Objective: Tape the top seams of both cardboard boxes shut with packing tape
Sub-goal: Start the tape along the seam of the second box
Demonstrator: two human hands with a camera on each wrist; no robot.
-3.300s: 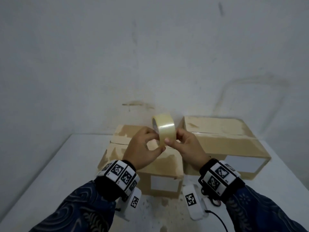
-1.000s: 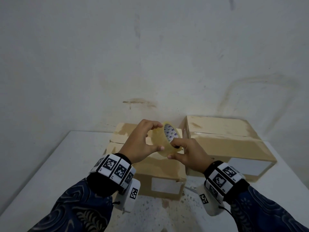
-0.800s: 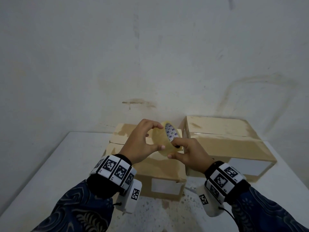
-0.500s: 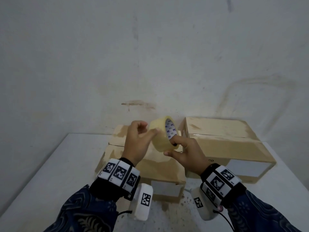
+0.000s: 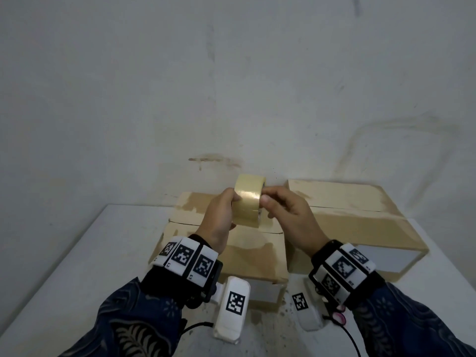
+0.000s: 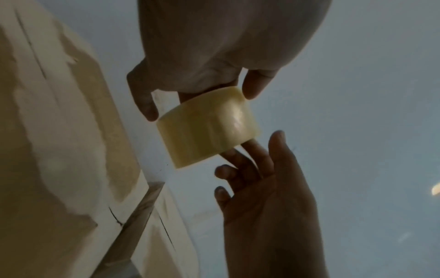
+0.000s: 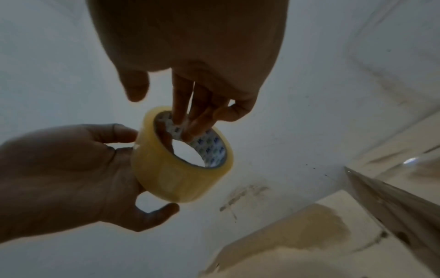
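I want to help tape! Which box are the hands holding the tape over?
The left box, the nearer one; the right box sits beside it, clear of the tape roll.

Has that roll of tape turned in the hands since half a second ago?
Yes. The tape roll has swung round: its printed core faced the right-hand box before, and now its smooth outer band faces the camera.

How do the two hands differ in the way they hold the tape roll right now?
The right hand hooks its fingers inside the tape roll core; the left hand grips the roll's outer band. In the head view, the left hand sits lower than the right. Both hold the roll in the air above the left box.
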